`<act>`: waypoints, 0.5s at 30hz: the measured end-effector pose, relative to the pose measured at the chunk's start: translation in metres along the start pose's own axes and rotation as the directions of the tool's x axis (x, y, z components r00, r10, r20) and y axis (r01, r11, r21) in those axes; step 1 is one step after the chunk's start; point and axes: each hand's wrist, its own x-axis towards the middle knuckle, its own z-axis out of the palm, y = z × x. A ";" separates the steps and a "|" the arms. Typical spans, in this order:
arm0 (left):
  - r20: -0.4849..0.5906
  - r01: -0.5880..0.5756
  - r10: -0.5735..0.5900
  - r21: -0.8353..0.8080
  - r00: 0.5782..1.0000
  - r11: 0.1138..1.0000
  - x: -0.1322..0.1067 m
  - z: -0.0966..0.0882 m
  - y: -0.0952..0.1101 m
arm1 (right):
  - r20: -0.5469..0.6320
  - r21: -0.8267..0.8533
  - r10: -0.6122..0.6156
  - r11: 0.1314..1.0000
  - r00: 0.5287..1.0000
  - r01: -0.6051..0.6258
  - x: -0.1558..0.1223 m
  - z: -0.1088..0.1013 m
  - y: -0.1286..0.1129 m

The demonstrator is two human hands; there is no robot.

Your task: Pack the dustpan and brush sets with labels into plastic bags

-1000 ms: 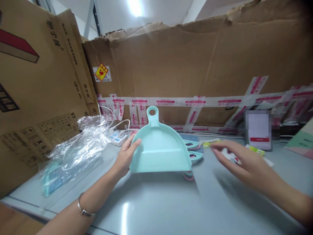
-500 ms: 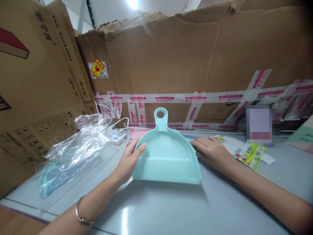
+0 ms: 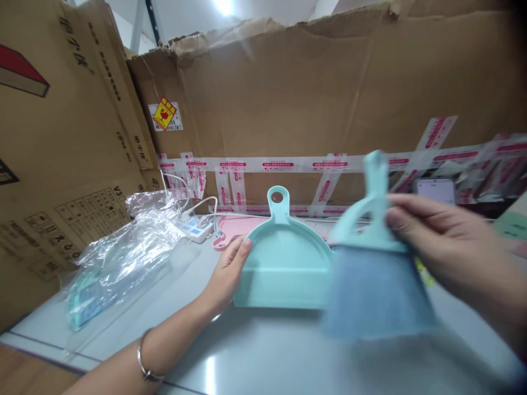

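A mint-green dustpan [image 3: 284,258] stands tilted up in the middle, its handle with a round hole at the top. My left hand [image 3: 230,269] grips its left edge, thumb on the front face. At the right, my right hand [image 3: 432,236] pinches a small hand brush [image 3: 376,285] by the side of its mint-green head. The brush hangs upright with grey-blue bristles down, smeared by motion, and covers the dustpan's right side. Parts of the right hand's fingers are behind the brush.
A crinkled clear plastic bag [image 3: 123,258] with a mint-and-blue item in it lies on the left of the table [image 3: 255,362]. Behind are a white power strip [image 3: 197,229], a pink item [image 3: 236,226] and a phone [image 3: 436,189]. Cardboard boxes [image 3: 280,104] wall off the back and left.
My right hand has left the dustpan's right edge and now holds up the brush, which was hidden behind the dustpan. The dustpan has shifted slightly right in my left hand.
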 end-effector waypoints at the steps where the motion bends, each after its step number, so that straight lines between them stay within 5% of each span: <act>1: 0.006 -0.007 0.007 -0.002 1.000 1.000 0.000 0.001 -0.001 | 0.116 -0.005 0.016 1.000 0.993 -0.015 -0.007 0.010 -0.007; 5: 0.072 -0.010 0.012 -0.023 0.997 1.000 -0.002 0.002 -0.001 | 0.320 0.019 -0.080 0.997 0.944 0.078 -0.026 0.055 -0.016; 11: 0.140 -0.050 0.038 0.085 0.989 0.995 -0.006 0.004 0.004 | 0.202 -0.005 -0.341 0.937 0.918 0.349 -0.032 0.088 -0.010; 15: 0.126 -0.041 0.023 0.142 0.992 0.989 -0.004 0.004 0.001 | 0.178 -0.019 -0.375 0.923 0.910 0.384 -0.035 0.094 -0.006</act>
